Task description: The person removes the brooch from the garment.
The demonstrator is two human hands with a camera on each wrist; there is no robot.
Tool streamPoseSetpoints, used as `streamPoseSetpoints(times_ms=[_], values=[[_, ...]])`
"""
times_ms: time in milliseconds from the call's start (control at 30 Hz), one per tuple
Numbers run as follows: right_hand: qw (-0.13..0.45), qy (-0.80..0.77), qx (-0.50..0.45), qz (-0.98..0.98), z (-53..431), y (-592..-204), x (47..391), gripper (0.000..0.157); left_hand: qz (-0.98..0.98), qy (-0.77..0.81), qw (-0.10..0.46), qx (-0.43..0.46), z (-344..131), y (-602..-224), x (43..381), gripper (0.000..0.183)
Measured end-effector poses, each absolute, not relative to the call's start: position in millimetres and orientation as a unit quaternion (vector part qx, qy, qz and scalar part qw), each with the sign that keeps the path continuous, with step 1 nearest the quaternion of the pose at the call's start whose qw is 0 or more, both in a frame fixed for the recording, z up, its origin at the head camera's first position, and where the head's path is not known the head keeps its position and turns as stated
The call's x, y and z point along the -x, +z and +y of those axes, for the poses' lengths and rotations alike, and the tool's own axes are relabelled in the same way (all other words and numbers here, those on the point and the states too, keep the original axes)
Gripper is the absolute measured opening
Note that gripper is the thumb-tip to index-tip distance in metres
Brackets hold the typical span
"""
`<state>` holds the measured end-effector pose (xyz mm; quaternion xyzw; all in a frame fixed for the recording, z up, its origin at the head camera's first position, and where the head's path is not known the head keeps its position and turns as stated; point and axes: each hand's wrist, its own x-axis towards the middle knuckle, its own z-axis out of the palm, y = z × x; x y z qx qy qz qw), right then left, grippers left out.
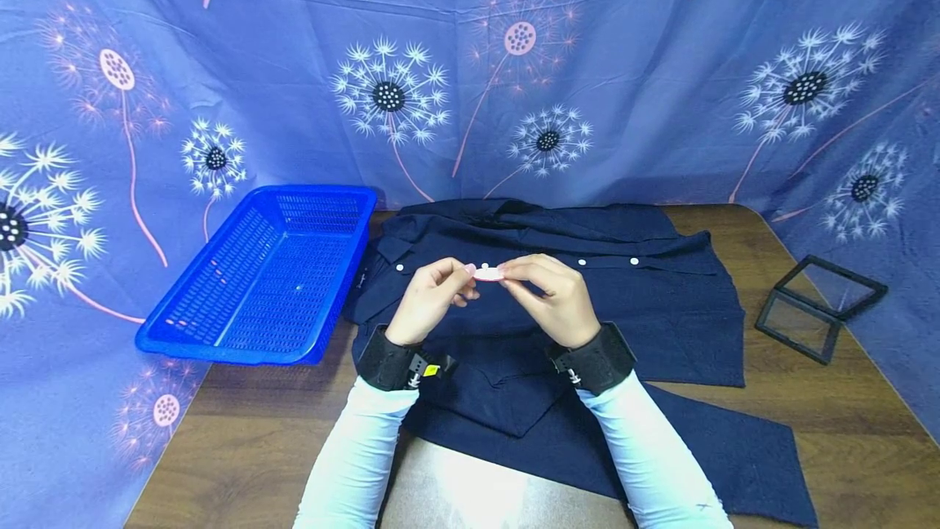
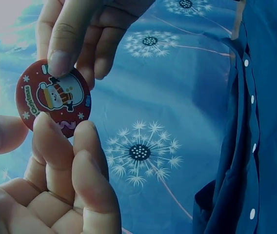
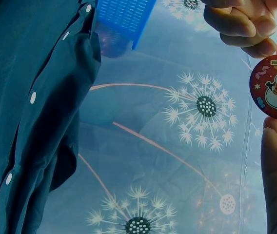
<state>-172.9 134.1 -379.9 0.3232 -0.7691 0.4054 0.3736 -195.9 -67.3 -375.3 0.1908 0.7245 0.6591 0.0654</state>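
Note:
Both hands hold a small round badge (image 1: pixel 488 274) over the dark navy shirt (image 1: pixel 631 333). My left hand (image 1: pixel 431 300) pinches its left edge, and my right hand (image 1: pixel 556 298) pinches the right edge between thumb and fingers. From the head view the badge is seen nearly edge-on, with a pale side up. Its red printed face (image 2: pixel 36 92) shows a snowman and lettering in the left wrist view. The same badge (image 3: pixel 265 97) is partly cut off by the frame edge in the right wrist view. White buttons (image 1: pixel 635 261) run along the shirt.
A blue slotted plastic basket (image 1: pixel 323 341) stands to the left of the shirt. On the right lies an open black frame (image 1: pixel 800 317) with clear panels. A brown wooden table (image 1: pixel 242 431) lies beneath, backed by a blue dandelion-print cloth (image 1: pixel 624 23).

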Motion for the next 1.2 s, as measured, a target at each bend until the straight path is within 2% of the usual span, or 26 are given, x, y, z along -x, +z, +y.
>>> streamPoseSetpoints(times_ms=[533,867,1200], values=[[0.360,0.434,-0.303,-0.769,147,-383,175,0.019,0.769,0.594,0.040,-0.232,-66,-380,190,0.022],[0.335,0.483,-0.244,-0.771,167,-388,172,0.023,0.823,0.519,-0.023,-0.230,-74,-390,183,0.016],[0.306,0.582,-0.195,-0.728,197,-387,169,0.019,0.880,0.405,-0.094,-0.231,-91,-404,182,0.046]])
